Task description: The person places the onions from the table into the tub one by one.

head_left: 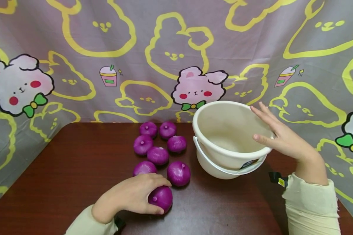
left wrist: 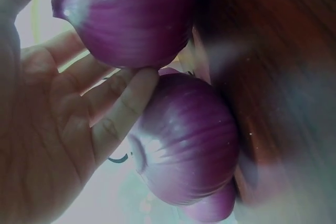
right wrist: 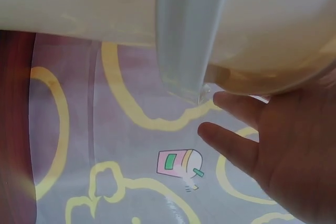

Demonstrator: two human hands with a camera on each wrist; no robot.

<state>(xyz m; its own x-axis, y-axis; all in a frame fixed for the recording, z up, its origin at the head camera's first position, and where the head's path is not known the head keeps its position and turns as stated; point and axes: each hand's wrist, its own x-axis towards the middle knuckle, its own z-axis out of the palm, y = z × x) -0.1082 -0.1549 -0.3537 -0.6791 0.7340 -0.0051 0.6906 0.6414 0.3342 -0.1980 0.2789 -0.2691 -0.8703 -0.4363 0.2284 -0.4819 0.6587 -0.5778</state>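
Observation:
My left hand (head_left: 135, 193) curves over the nearest purple onion (head_left: 162, 199), thumb in front and fingers behind it. In the left wrist view this onion (left wrist: 131, 17) lies between thumb and fingers, with another onion (left wrist: 186, 140) close by the little finger. Several more onions (head_left: 158, 155) sit on the table beyond the hand. On the right stands a white bucket (head_left: 203, 148), its mouth tipped toward me. My right hand (head_left: 279, 135) is at its right rim with fingers fairly straight and spread, the thumb over the opening. Two fingertips (right wrist: 210, 129) show outside the bucket in the right wrist view.
The dark brown wooden table (head_left: 85, 156) has its far edge against a curtain (head_left: 141, 62) with cartoon animals. The bucket's handle (head_left: 211, 163) hangs down along its front. A black strap (head_left: 277, 179) shows at the right wrist.

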